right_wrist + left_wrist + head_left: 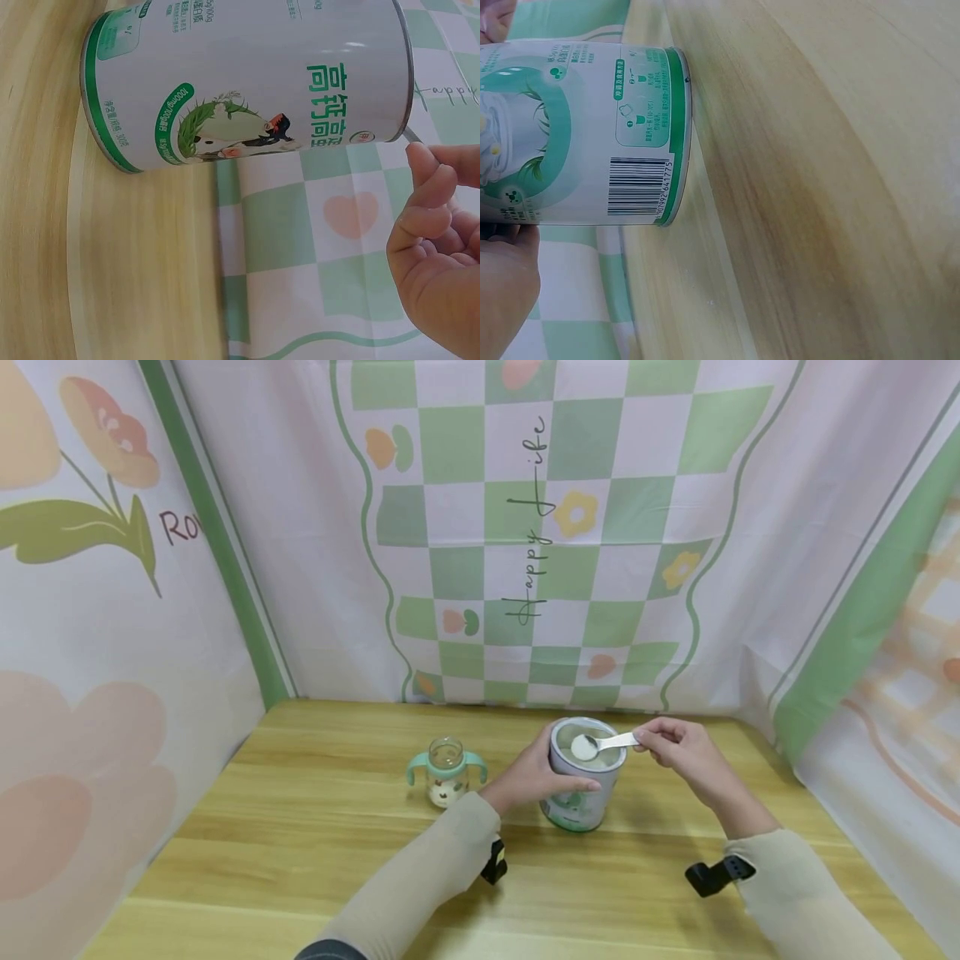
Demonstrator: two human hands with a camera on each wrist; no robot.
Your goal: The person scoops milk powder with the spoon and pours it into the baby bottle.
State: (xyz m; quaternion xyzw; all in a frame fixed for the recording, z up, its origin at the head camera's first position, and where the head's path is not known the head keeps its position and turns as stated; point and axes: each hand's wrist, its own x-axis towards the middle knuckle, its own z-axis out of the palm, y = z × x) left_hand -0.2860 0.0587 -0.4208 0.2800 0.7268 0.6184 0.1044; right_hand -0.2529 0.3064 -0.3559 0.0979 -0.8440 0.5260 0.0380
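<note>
Here, our right grip pinches the spoon by its handle, its bowl at the mouth of the can our left grip clasps on the bench. We judge the spoon light, the can rigid, best held round its side.

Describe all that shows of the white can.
The can is cylindrical and looks metal, with an open top, a shiny rim and a green base band. Its whitish side carries green lettering, a cow picture and a barcode. It stands roughly upright on the table, the left hand gripping its side. A spoon crosses above its mouth; whether it touches the rim is unclear.
</note>
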